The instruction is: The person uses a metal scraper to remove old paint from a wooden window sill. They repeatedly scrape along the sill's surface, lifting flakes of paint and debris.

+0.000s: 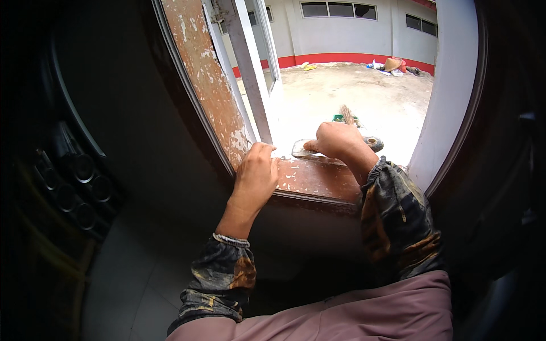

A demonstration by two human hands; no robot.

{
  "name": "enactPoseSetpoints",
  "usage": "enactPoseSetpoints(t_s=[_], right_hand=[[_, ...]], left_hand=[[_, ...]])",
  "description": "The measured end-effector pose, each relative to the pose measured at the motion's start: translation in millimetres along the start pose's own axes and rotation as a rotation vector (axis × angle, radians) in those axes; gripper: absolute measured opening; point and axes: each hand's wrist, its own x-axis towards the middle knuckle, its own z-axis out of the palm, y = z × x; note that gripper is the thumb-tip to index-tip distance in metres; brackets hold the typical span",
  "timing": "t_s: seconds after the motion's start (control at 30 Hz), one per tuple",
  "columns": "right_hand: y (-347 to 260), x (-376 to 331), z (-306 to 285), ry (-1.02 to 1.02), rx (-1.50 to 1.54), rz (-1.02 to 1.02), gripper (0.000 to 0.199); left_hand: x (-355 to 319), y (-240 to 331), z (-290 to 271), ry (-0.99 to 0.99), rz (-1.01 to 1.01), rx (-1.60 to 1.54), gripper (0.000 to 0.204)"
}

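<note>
Mauve cloth (352,310) lies nearest me; ahead, my right hand (339,141) wraps a scraper (373,144) above the chipped sill (310,180). If it slips, its blade (299,149) could nick my left hand (257,170), bent at the corner, grip unclear. An open window panel (245,62) crowds that side; bristles (346,113) poke up beyond.

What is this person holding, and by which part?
The right hand grips a dark-handled, flat-bladed scraper around its handle; whether the left hand holds anything can't be told.
</note>
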Motion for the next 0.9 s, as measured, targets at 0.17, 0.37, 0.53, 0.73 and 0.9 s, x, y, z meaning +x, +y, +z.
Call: enactPoseSetpoints(t_s=[0.17,0.37,0.53,0.73,0.9], right_hand=[[-1.2,-7.5,-4.0,0.006,0.023,-0.014,0.055],[-1.0,-0.2,3.2,0.056,0.011,-0.048,0.056],[-1.2,-2.4,2.8,0.067,0.022,-0.058,0.056],[-2.9,-4.6,2.2,0.076,0.021,-0.053,0.055],[-1.6,-4.8,3.8,0.084,0.03,-0.057,0.055]], left_hand=[[25.2,6.9,-7.8,-0.245,-0.065,0.043,0.021],[33.3,1.3,-3.2,-0.313,-0.108,0.075,0.017],[31.2,6.0,-0.7,-0.257,-0.095,0.103,0.015],[29.2,1.9,5.8,-0.193,-0.078,0.104,0.014],[35.9,-2.7,9.0,-0.064,-0.042,-0.001,0.014]])
